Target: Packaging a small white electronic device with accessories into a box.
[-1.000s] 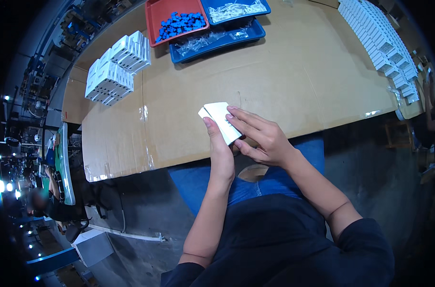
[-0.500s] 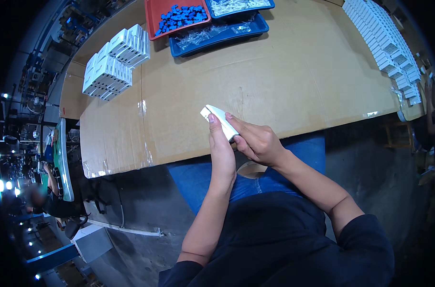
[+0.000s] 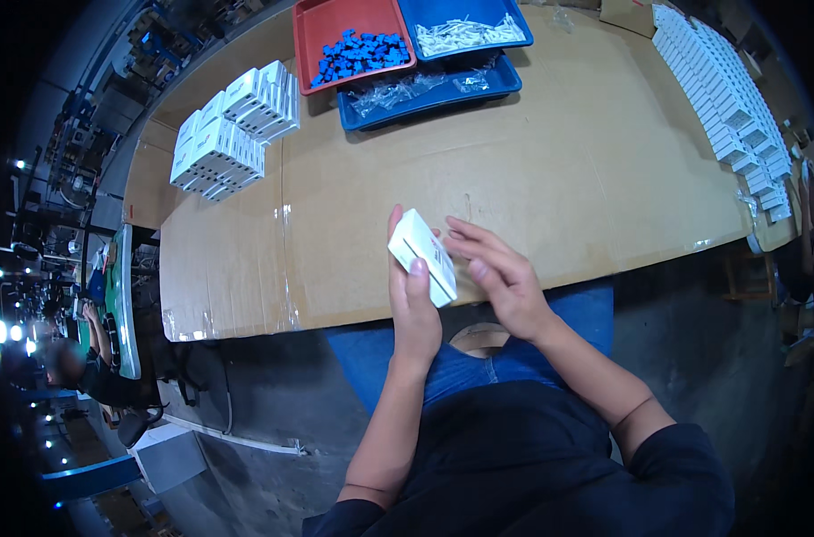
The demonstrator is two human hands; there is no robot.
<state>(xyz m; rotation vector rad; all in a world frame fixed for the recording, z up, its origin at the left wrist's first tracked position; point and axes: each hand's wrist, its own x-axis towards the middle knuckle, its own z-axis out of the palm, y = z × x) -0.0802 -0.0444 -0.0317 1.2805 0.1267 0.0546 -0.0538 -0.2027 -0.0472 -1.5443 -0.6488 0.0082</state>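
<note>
A small white box (image 3: 422, 254) is held tilted over the near edge of the cardboard-covered table (image 3: 353, 197). My left hand (image 3: 413, 309) grips it, thumb on the near face and fingers behind. Just right of the box is my right hand (image 3: 505, 277), its fingers apart and holding nothing. Whether its fingertips touch the box I cannot tell.
Stacked white boxes (image 3: 217, 152) stand at the left, and long rows of them (image 3: 724, 107) at the right. At the back are a red tray (image 3: 313, 45) of blue pieces, a blue tray (image 3: 461, 12) of white pieces, and a lower blue tray (image 3: 425, 109) with clear plastic bags.
My right hand has let go of the white box and moved a little to the right. The box has turned, showing more of its broad face. The whole view has shifted slightly.
</note>
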